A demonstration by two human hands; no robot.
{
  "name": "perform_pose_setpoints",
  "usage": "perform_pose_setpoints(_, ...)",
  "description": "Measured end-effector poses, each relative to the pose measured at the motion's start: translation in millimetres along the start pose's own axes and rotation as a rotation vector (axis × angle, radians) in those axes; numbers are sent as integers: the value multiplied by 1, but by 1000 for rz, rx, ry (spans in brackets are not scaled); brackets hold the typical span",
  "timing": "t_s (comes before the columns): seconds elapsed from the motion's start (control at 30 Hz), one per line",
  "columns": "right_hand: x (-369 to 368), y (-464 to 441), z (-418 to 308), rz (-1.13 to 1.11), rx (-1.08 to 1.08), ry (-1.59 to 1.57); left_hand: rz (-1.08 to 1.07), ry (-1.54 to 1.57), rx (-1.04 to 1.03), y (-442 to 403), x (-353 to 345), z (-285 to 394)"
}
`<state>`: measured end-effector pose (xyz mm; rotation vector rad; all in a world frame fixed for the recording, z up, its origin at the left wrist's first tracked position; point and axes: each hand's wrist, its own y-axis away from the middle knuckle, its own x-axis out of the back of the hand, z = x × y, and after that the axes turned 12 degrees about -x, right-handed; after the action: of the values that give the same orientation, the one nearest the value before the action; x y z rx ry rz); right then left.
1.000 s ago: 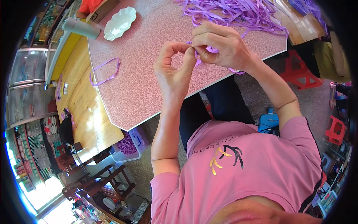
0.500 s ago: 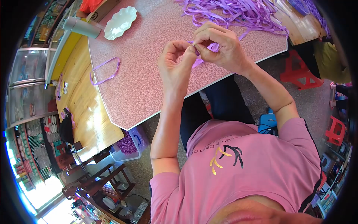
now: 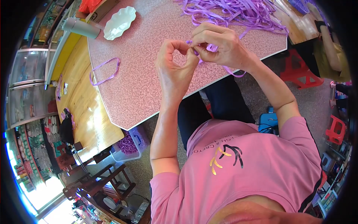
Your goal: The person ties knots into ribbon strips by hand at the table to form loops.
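Note:
My left hand [image 3: 173, 67] is closed, thumb and forefinger pinching a narrow purple ribbon [image 3: 212, 47]. Right against it, my right hand [image 3: 220, 44] is closed on the same ribbon, fingertips meeting those of the left. The exact spot where they meet is small and partly covered by the fingers. A strand of ribbon loops below my right wrist past the table edge. Both hands are above the pink speckled table [image 3: 138, 86]. Beyond them lies a large tangled pile of purple ribbons [image 3: 231, 16].
A single ribbon loop [image 3: 105, 71] lies on the left of the table. Farther back are a white scalloped dish [image 3: 120, 23] and a grey bottle [image 3: 80, 28]. A plastic bin [image 3: 128, 147] stands below left, a red stool [image 3: 298, 71] at right, near another person's arm [image 3: 330, 48].
The ribbon strand beneath my hands now swings out to the right, under my right wrist. My left hand has shifted slightly left. The other person's arm has come into view at right.

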<state>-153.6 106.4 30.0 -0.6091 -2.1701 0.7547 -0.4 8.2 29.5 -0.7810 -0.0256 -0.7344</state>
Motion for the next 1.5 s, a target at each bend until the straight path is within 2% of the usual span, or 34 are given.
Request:
perform_pose_setpoints(0.03, 1, 1, -2, -21, -64, -63, -1, 0, 0, 1, -1, -2)
perform_pose_setpoints(0.1, 0, 3, -3, -42, -129, -124, 44, 286, 196, 3, -2, -5)
perform_pose_setpoints(0.17, -4, 7, -1, -60, -315, -288, 55, 375, 253, 4, -2, -7)
perform_pose_setpoints(0.2, -5, 9, -2, -60, -315, -288, 66, 466, 312, 4, -3, -7)
perform_pose_setpoints(0.27, -7, 11, -5, -68, -479, -457, 82, 462, 309, 6, -4, -7)
perform_pose_setpoints(0.53, 1, 2, -3, -9, -183, -122, 68, 217, 149, 2, -2, 1)
perform_pose_setpoints(0.6, 1, 0, -3, 14, -113, -97, 16, -5, 3, 0, 0, 3)
perform_pose_setpoints(0.7, 3, -2, -2, 0, -39, -51, -15, -80, -46, -3, 1, 4)
perform_pose_setpoints(0.77, 4, -3, -2, -11, -6, -25, -2, -18, -20, -1, -1, -2)
perform_pose_setpoints(0.83, 2, -3, -5, -5, -44, -63, 12, 44, 5, -1, -2, -5)
perform_pose_setpoints(0.9, -1, 0, -5, 1, -83, -100, 68, 306, 172, 0, -5, -4)
perform_pose_setpoints(1.0, -8, 5, -3, -7, -203, -239, 86, 431, 223, 2, -5, -6)
perform_pose_setpoints(1.07, -11, 9, -6, -17, -446, -485, 92, 430, 239, 3, -4, -6)
perform_pose_setpoints(1.23, -2, 3, -8, -16, -299, -239, 121, 364, 229, 3, -5, -2)
perform_pose_setpoints(1.33, -3, 0, -5, 3, -197, -142, 113, 263, 125, 2, -4, -4)
perform_pose_setpoints(1.5, 2, -8, -7, -21, -127, -94, 25, -171, -114, -4, 0, -1)
